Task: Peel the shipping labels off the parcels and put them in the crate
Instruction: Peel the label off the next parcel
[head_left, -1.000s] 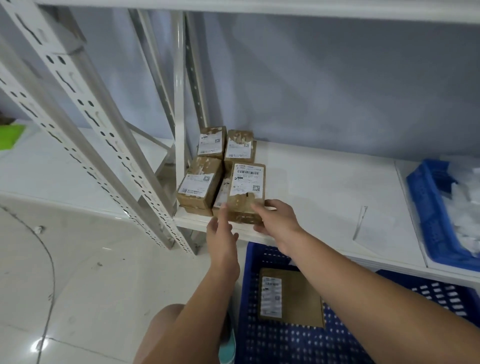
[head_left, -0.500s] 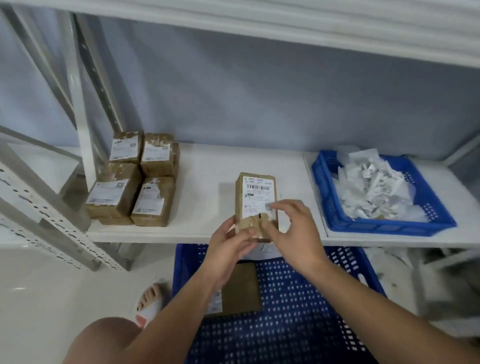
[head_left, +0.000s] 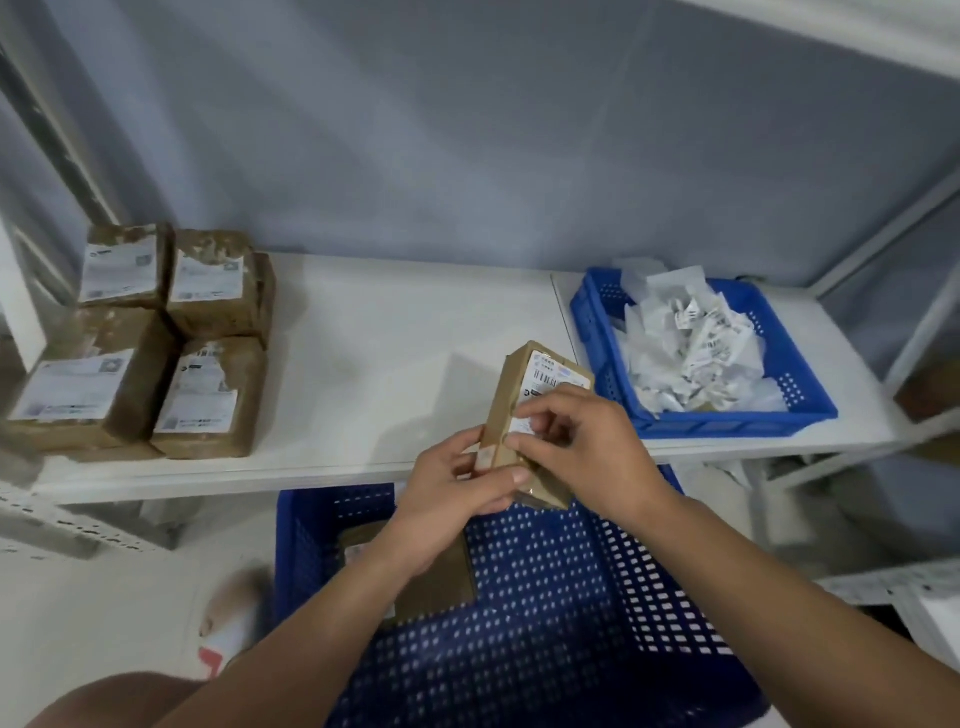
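Parcel (head_left: 505, 410) off the stack (head_left: 156, 353) now, gripped in left hand (head_left: 457, 499) at front edge of shelf (head_left: 389, 364); right fingers (head_left: 550, 408) pinching label (head_left: 551, 375) edge; peel starting.

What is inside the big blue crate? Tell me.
One brown parcel lies flat in the crate; the left forearm covers part of it. What lies beneath it cannot be seen.

No wording is coming through legibly. The shipping label (head_left: 546, 376) on the raised parcel (head_left: 511, 410) is showing a black barcode and tiny blurred print. The peeled labels (head_left: 698, 338) in the small blue crate (head_left: 727, 427) are showing only barcode stripes. The shelf parcels' labels (head_left: 72, 387) are blurring to grey.
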